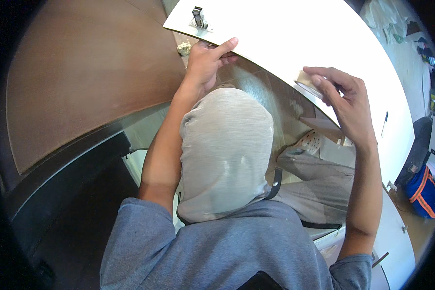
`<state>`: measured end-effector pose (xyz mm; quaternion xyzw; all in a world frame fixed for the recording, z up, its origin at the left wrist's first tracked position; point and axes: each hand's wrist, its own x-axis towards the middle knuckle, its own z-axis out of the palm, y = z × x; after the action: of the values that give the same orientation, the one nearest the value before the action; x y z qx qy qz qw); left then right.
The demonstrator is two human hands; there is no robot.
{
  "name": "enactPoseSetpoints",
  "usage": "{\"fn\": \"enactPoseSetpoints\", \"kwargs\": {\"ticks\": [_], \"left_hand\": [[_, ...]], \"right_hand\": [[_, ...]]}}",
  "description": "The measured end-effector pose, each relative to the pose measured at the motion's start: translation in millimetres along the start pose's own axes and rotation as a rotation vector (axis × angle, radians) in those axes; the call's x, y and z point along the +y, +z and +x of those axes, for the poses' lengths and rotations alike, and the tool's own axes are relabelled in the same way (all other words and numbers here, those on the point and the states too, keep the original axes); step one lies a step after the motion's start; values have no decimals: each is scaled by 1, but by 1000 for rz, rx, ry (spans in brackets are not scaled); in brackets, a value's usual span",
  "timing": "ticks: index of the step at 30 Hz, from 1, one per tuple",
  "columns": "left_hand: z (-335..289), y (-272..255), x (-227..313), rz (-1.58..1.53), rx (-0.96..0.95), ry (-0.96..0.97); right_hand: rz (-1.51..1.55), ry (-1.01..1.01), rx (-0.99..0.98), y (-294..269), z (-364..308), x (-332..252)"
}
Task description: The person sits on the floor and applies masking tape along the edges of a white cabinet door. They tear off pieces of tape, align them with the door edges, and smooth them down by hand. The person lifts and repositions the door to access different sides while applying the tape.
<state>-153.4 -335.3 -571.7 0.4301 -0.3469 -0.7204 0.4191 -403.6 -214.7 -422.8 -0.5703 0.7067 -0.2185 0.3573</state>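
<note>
A large white cabinet door lies across the far side in front of me, a metal hinge fixed near its far left corner. My left hand grips its near edge, thumb on the upper face and fingers curled below, partly hidden. Farther right along the same edge, my right hand pinches a small cream roll of tape between thumb and fingers. The roll is tilted over the door's surface by the edge. Whether any tape is stuck there I cannot tell.
A brown wooden panel stands at the left, with a black surface nearer. My bent knee rises between my arms. A crumpled lump lies near the door's left corner. A blue bag with orange straps sits far right.
</note>
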Motion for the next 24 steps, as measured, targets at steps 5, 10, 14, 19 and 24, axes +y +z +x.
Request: {"fn": "enactPoseSetpoints", "kwargs": {"ticks": [5,10,14,19,24], "left_hand": [[2,-2,-1,47,-6,-34],[1,-2,3,114,3,-50],[1,-3,4,99,7,-44],[-1,-3,9,135,29,-35],[4,-8,3,144,-2,-16]], "right_hand": [[-221,115,5,-24,-26,33],[-270,122,39,-12,-26,27],[-417,182,18,-6,-13,20],[-591,128,-11,0,2,16],[-664,133,-13,3,8,15]]}}
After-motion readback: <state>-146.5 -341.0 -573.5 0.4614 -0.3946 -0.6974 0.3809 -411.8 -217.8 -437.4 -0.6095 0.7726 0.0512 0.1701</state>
